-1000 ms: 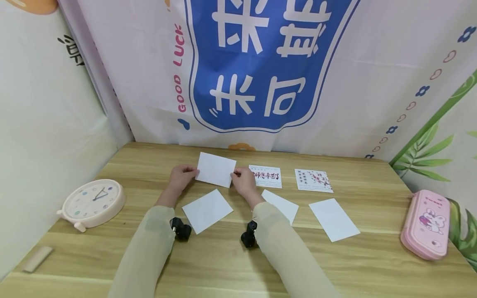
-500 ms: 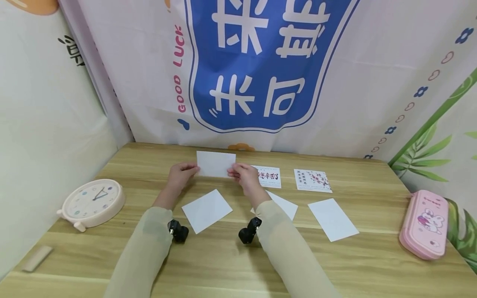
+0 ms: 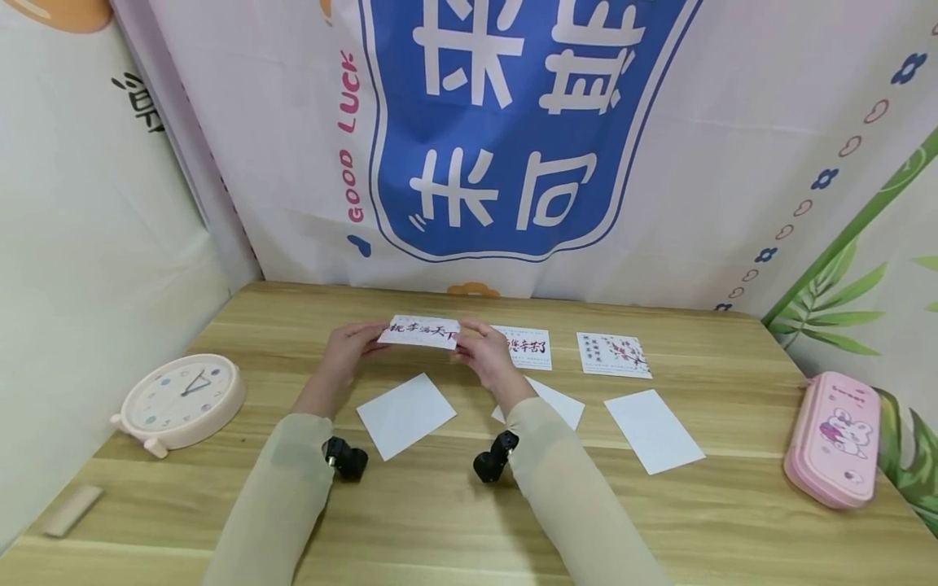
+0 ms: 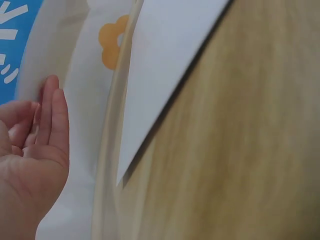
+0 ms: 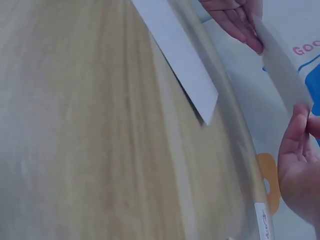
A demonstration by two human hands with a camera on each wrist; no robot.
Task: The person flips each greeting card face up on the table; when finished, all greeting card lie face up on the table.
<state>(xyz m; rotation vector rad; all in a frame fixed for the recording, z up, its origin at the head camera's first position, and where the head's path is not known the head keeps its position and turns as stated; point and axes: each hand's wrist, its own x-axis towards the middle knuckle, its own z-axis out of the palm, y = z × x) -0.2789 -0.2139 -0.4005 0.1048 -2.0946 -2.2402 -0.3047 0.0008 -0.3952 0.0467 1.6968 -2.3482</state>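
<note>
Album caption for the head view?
Left hand and right hand hold a white rectangular card with dark lettering above a pale wooden table.

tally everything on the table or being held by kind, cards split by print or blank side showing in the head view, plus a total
Printed cards: 3 (1 held)
Blank-side cards: 3
Clock: 1
Pink case: 1
Small beige block: 1
Total: 9
</note>
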